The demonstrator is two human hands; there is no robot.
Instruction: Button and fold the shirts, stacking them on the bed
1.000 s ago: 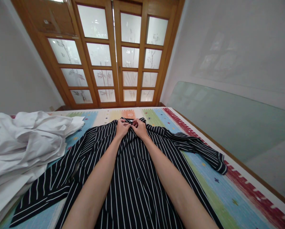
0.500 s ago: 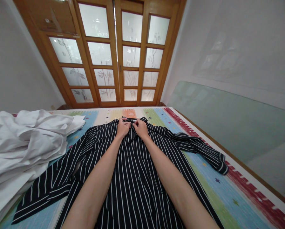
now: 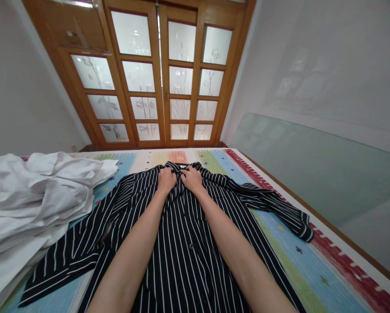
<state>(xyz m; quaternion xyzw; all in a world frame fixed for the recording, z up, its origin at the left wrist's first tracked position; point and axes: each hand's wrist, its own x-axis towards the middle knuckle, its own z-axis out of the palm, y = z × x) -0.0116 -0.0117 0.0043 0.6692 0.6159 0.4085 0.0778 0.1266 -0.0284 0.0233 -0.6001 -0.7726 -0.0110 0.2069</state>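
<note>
A black shirt with white stripes (image 3: 178,243) lies spread out front side up, collar at the far end and both sleeves out to the sides. My left hand (image 3: 166,179) is closed on the cloth just below the collar, left of the front opening. Close beside it, my right hand (image 3: 191,177) has its fingers bent on the other side of the opening, pinching the front edge near the collar. Any button under the fingertips is too small to make out. One button (image 3: 191,246) shows lower down the front.
Under the shirt is a colourful patterned bed cover (image 3: 299,261). A heap of white cloth (image 3: 41,191) lies at the left, near one sleeve. A pale green headboard-like panel (image 3: 312,165) stands along the right wall. Wooden doors with glass panes (image 3: 164,87) are beyond the far edge.
My left hand has turned and drawn slightly down and left, its fingers now curled away from the collar. The right hand stays at nearly the same spot. The view has tilted slightly.
</note>
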